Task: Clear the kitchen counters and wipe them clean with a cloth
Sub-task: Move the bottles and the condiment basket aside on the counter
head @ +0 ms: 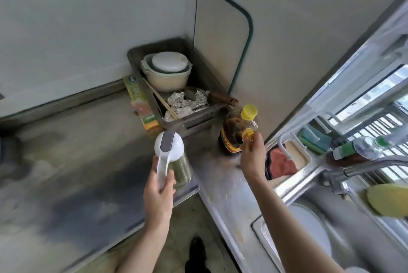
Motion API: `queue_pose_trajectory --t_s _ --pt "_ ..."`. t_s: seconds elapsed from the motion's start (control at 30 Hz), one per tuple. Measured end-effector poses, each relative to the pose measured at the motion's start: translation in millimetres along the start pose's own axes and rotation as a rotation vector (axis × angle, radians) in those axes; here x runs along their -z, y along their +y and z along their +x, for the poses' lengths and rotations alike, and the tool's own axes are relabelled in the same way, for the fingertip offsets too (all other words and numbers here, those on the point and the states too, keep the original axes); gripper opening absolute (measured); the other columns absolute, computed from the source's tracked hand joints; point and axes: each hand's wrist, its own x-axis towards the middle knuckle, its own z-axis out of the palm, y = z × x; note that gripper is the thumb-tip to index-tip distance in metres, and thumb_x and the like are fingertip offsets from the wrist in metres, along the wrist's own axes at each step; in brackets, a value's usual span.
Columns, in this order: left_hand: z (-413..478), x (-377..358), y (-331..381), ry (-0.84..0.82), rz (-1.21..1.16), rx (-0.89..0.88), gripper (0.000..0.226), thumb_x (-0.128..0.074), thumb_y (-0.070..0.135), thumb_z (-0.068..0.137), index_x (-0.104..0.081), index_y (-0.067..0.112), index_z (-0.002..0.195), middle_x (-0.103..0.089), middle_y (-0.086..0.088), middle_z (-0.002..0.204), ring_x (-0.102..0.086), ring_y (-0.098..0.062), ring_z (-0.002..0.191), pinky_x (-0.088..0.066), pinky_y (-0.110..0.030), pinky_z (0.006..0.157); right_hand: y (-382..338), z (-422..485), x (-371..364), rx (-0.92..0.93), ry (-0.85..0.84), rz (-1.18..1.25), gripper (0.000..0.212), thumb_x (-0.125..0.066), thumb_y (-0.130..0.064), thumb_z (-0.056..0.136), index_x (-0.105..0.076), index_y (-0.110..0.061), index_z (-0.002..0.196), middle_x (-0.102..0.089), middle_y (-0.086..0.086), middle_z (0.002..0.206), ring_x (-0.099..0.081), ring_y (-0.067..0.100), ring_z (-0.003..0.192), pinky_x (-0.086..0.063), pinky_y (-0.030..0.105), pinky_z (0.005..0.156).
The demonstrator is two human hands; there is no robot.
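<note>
Dark oil bottle with a yellow cap (237,131) and white-lidded glass jug (171,157), each gripped by closed fingers (248,144) over the steel surface (77,140), are being cleared; next needs a resting place.

Counter (77,140): dull grey steel, mottled with dark blotches toward 8 o'clock. Jug (170,160) near centre had a white lid and handle with a grey thumb tab, and a greenish clear body. Bottle (238,131) at 2 o'clock of the jug: yellow cap, dark brown contents, red-and-yellow label. Tray (198,118) at 12 o'clock was grey metal, holding cream bowls (167,74) and crumpled silver foil (185,104). Box (141,104) beside the tray: green, orange and yellow print. Board (220,40) on the wall was beige, edged dark green. Cloth (281,163) at 3 o'clock: pinkish red.
</note>
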Motion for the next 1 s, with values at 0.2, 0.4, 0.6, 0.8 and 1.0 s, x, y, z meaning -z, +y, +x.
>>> queue_pose_trajectory --t_s 0.2,0.4,0.6,0.8,1.0 --pt "-15 -20 1 0.054 -0.024 -0.018 0.039 -0.055 0.017 0.09 -0.05 0.018 0.129 -0.063 0.004 0.088 -0.062 0.006 0.07 -0.054 -0.033 0.07 6 30 2 0.012 -0.002 -0.057 0.015 -0.039 -0.015 0.098 -0.048 -0.005 0.092 -0.053 0.013 0.094 -0.047 0.025 0.082 -0.035 0.034 0.071" --pt "-20 -38 4 0.057 -0.069 -0.017 0.044 -0.054 0.015 0.091 -0.046 0.021 0.134 -0.063 0.003 0.1 -0.063 0.003 0.081 -0.054 -0.039 0.081 2 28 9 -0.119 -0.031 0.032 0.034 -0.05 -0.024 0.095 -0.048 -0.006 0.124 -0.045 0.013 0.125 -0.041 0.027 0.12 -0.035 0.038 0.103" --pt "-21 -63 2 0.045 -0.029 -0.032 0.038 -0.055 0.021 0.09 -0.051 0.041 0.122 -0.064 -0.004 0.109 -0.063 -0.024 0.096 -0.051 -0.052 0.086 10 -75 1 -0.192 -0.211 0.186 0.024 -0.047 -0.007 0.091 -0.045 -0.024 0.108 -0.046 0.002 0.113 -0.051 0.01 0.096 -0.044 0.022 0.081" --pt "-31 -80 -2 -0.038 0.037 -0.088 0.055 -0.058 0.031 0.086 -0.037 0.03 0.137 -0.056 0.001 0.131 -0.057 -0.017 0.114 -0.048 -0.045 0.094 17 -89 10 -0.182 -0.351 0.168 0.031 -0.046 0.002 0.086 -0.057 -0.027 0.092 -0.058 -0.002 0.103 -0.056 0.006 0.088 -0.043 0.011 0.071" --pt "-38 -59 7 -0.299 -0.052 0.036 0.04 -0.046 0.06 0.078 -0.04 0.058 0.117 -0.055 0.011 0.125 -0.055 -0.005 0.112 -0.047 -0.037 0.094 -19 -76 16 -0.189 -0.54 0.493 0.024 -0.047 -0.023 0.097 -0.065 -0.008 0.101 -0.068 -0.001 0.093 -0.062 0.004 0.085 -0.046 0.013 0.075"
